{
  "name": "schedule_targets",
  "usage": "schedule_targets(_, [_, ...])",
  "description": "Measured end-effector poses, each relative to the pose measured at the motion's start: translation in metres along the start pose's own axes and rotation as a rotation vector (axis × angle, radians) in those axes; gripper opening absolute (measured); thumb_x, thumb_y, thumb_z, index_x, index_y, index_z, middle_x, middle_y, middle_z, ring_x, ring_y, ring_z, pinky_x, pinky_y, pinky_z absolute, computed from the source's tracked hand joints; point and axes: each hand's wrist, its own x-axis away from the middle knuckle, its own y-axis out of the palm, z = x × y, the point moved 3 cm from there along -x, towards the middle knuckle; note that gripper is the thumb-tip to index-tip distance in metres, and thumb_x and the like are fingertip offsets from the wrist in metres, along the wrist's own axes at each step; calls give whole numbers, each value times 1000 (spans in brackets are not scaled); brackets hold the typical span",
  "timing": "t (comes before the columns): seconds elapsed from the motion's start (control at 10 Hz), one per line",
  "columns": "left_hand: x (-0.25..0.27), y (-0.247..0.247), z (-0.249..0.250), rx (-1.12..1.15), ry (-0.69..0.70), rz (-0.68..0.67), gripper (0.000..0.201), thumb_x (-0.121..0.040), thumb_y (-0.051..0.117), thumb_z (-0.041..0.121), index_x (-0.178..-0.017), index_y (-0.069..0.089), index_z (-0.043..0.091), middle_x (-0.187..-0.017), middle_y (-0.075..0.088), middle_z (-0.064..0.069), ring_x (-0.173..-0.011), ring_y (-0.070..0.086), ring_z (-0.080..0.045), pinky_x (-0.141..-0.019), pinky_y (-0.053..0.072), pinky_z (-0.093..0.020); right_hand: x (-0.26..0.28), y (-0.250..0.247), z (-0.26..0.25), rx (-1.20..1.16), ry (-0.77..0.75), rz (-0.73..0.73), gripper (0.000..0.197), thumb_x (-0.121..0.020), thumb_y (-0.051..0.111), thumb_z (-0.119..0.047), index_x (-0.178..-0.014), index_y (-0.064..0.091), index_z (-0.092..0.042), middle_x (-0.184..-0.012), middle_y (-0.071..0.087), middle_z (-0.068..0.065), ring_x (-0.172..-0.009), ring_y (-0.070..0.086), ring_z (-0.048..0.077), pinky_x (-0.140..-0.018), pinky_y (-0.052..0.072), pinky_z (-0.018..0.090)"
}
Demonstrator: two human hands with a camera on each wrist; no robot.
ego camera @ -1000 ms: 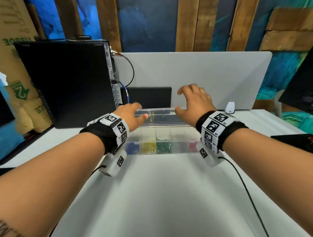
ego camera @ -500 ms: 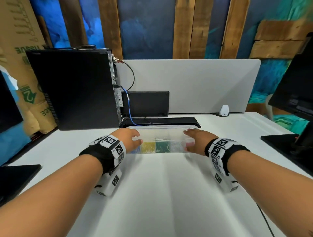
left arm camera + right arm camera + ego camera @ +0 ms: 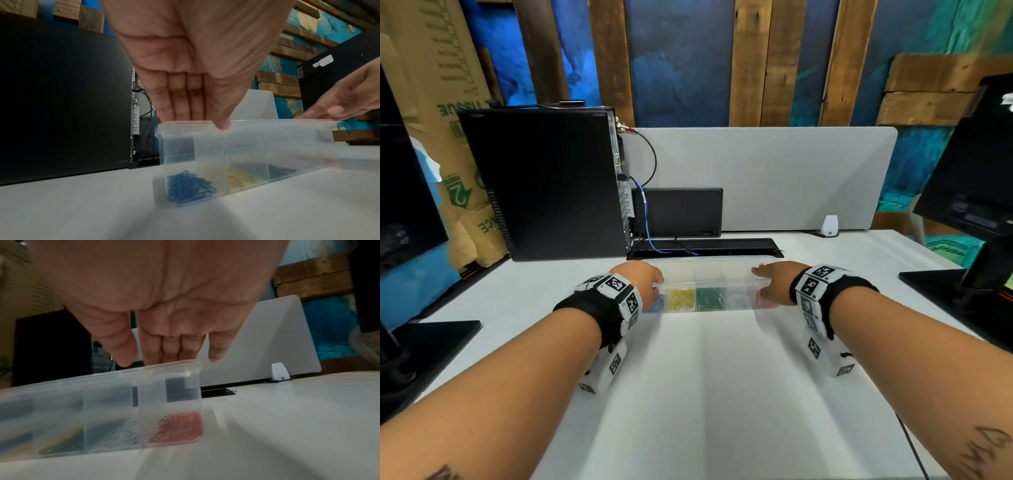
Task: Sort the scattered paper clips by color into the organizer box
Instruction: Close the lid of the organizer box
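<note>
A clear organizer box point(image 3: 736, 274) lies across the white desk point(image 3: 705, 394) with its lid down. Its front compartments hold blue clips point(image 3: 189, 186), yellow clips point(image 3: 681, 298), green clips point(image 3: 710, 298), pale clips point(image 3: 121, 434) and red clips point(image 3: 179, 428). My left hand point(image 3: 652, 281) rests on the lid's left end, straight fingers point(image 3: 179, 105) on top and the thumb tip at the front rim. My right hand point(image 3: 768, 281) lies on the right end, its fingers point(image 3: 170, 347) reaching down onto the lid. I see no loose clips on the desk.
A black computer tower point(image 3: 541, 185) stands at the back left with cables running into a desk slot point(image 3: 705, 246). A grey partition point(image 3: 756, 178) closes the back, with a small white device point(image 3: 829, 226) at its foot. Monitor bases sit at the left point(image 3: 424, 346) and the right point(image 3: 962, 291).
A second ago both hands held the lid raised at the back of the box. They have brought it down, and now lie on it at either end.
</note>
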Motion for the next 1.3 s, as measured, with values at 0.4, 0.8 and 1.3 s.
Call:
schedule_targets(0.4, [-20, -5, 14, -224, 33, -71, 27, -90, 54, 15, -117, 61, 11, -118, 63, -6, -108, 59, -24, -87, 48, -29, -21, -12, 15, -17, -44, -14, 47, -90, 57, -38, -135, 50, -32, -147, 43, -9, -132, 44, 15, -111, 32, 26])
schedule_targets(0.8, [-21, 6, -1, -74, 1, 45, 25, -87, 58, 26, -112, 61, 24, -114, 63, 1, -105, 59, -21, -82, 44, -26, -7, 0, -2, 196, -87, 144, 47, -92, 50, -32, -138, 46, -24, -138, 53, 3, -126, 49, 24, -103, 43, 36])
schedule_targets(1.3, [-45, -19, -17, 156, 26, -132, 28, -74, 71, 45, -86, 75, 21, -85, 72, 7, -84, 65, -14, -73, 49, -24, -32, -20, 17, -42, -150, 51, 38, -85, 62, -40, -122, 60, -31, -126, 57, -9, -111, 56, 12, -90, 39, 23])
